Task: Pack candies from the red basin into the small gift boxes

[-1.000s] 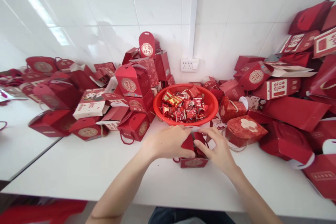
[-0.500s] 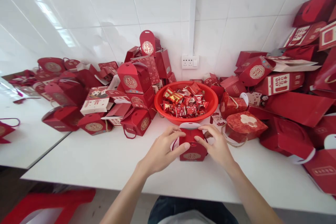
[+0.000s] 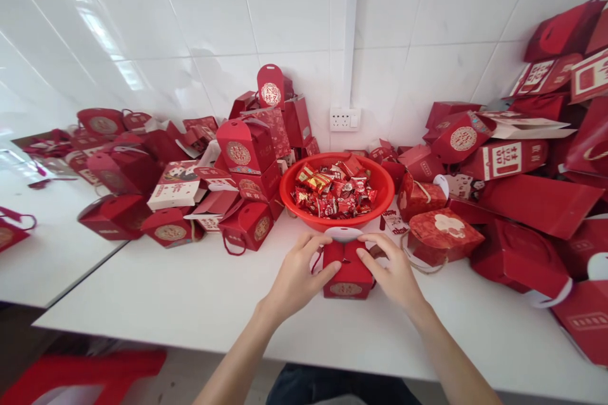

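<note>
In front of me on the white table stands a small red gift box (image 3: 349, 278) with a round gold emblem on its front. Its front panel leans inward, and a pale rounded flap rises behind it. My left hand (image 3: 304, 269) grips the top from the left, thumb on the front panel and fingers at the back flap. From the other side my right hand (image 3: 389, 269) pinches it in the same way. A dark red cord loop shows at the box's left side. Just behind the box sits a red plastic basin (image 3: 337, 223) holding wrapped candies (image 3: 335, 190).
Stacked red boxes (image 3: 244, 145) stand left of the basin. A taller heap of boxes (image 3: 541, 196) fills the right side. A wall socket (image 3: 344, 119) is behind the basin. The white table's (image 3: 190, 297) front edge runs close to me; a red stool (image 3: 90, 373) is below left.
My thumbs have pressed the front panel further inward, bringing it closer to the back flap. The view has tipped slightly upward. Both hands stay on the box.
</note>
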